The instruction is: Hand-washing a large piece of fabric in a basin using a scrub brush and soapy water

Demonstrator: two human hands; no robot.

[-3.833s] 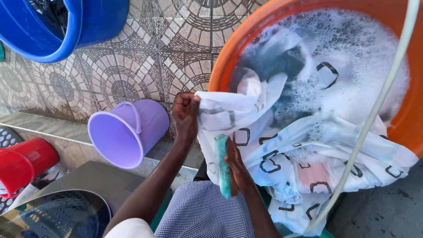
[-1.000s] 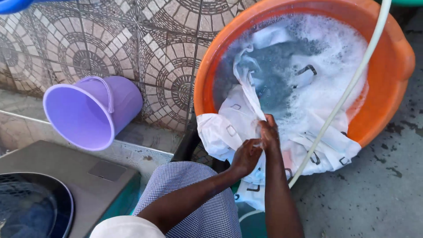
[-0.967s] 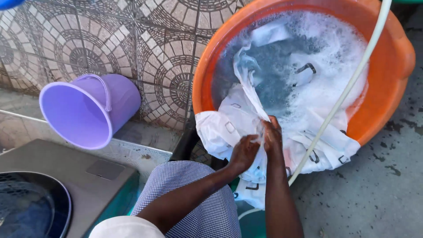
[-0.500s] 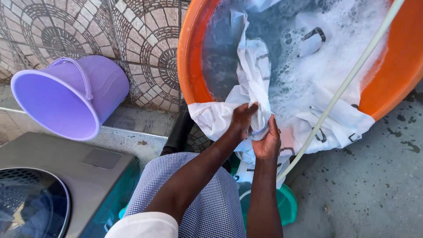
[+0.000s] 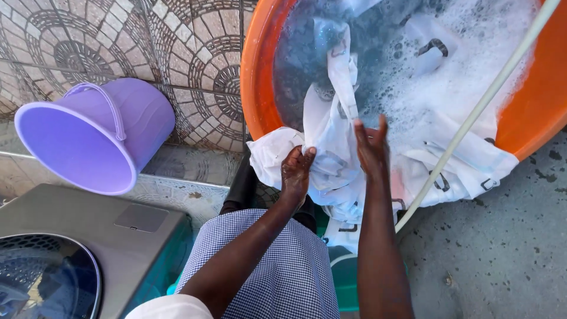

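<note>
Scrubbing was underway: cloth (image 5: 331,159) draped over the basin's (image 5: 255,77) near rim was gripped by the left hand (image 5: 295,174), the right hand (image 5: 372,147) pressed flat; rubbing seemed due.

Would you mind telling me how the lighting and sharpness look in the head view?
Head view: bright daylight, sharp throughout; the left hand and right hand on the white patterned cloth show no blur; the soapy orange plastic basin is cropped; the lilac plastic bucket is evenly lit.

Head camera, looking steeply down, close.
</note>
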